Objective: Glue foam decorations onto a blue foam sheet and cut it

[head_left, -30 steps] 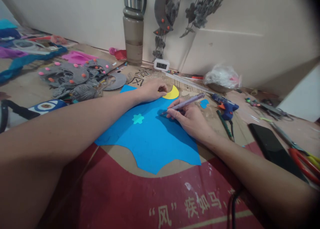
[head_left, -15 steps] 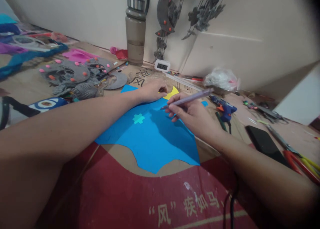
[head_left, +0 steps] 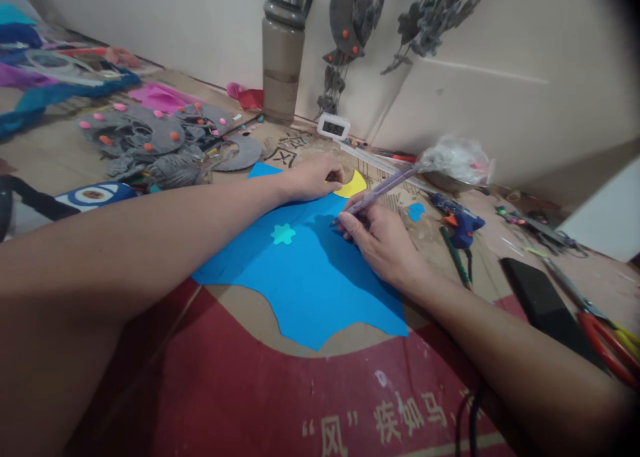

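Note:
A sheet of bright blue felt or foam (head_left: 310, 290) with a scalloped near edge lies flat in front of me. On its far edge rests a yellow crescent-shaped piece (head_left: 354, 185). My left hand (head_left: 315, 176) has its fingers curled down at the crescent's left end, pressing it against the blue sheet. Between the thumb and fingers of my right hand (head_left: 383, 237) is a slim purple pen (head_left: 385, 187), slanted, its tip close to the blue sheet just below the crescent. A small teal flower-shaped cutout (head_left: 283, 234) lies left of the pen tip.
A water bottle (head_left: 283, 64) and a small digital clock (head_left: 333, 126) stand at the back. Grey felt crescents with pompoms (head_left: 145, 130) lie left. At right are a blue glue gun (head_left: 463, 224), a green pen (head_left: 456, 257), a black phone (head_left: 547, 304) and scissors (head_left: 600, 337).
The pen has tipped more upright, with its tip shifted slightly off to the right. My left hand stays by the crescent. The whole view has shifted a little.

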The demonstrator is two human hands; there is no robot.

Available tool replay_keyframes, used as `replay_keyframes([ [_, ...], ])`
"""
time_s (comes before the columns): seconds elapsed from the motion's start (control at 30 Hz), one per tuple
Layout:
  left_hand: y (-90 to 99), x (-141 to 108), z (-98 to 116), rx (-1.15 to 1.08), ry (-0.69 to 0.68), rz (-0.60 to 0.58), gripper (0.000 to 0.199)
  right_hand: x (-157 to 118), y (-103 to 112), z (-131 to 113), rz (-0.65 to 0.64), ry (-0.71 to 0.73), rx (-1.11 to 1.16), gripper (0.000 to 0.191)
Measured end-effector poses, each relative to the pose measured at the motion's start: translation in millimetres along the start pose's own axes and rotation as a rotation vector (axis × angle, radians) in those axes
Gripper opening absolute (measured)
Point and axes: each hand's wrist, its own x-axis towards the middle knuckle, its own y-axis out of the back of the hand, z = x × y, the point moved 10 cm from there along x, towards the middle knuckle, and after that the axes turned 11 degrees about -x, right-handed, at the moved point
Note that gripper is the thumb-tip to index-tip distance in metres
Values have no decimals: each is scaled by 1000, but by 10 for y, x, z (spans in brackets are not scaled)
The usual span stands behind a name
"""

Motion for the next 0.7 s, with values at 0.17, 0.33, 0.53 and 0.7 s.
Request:
replay_keyframes([
  [0.17,5,-5,2,10,10,5,15,7,-33,3,-19,2,-20,25],
  [0.33,-2,-3,-26,-2,26,4,14,6,-19,-27,-10,14,-38,21],
  [0.53,4,-13,11,-12,14,-8,17,5,-25,-40,-15,19,-47,21],
  [0.7,10,-13,28,6,16,-7,15,-3,-37,-52,-16,36,-48,21],
])
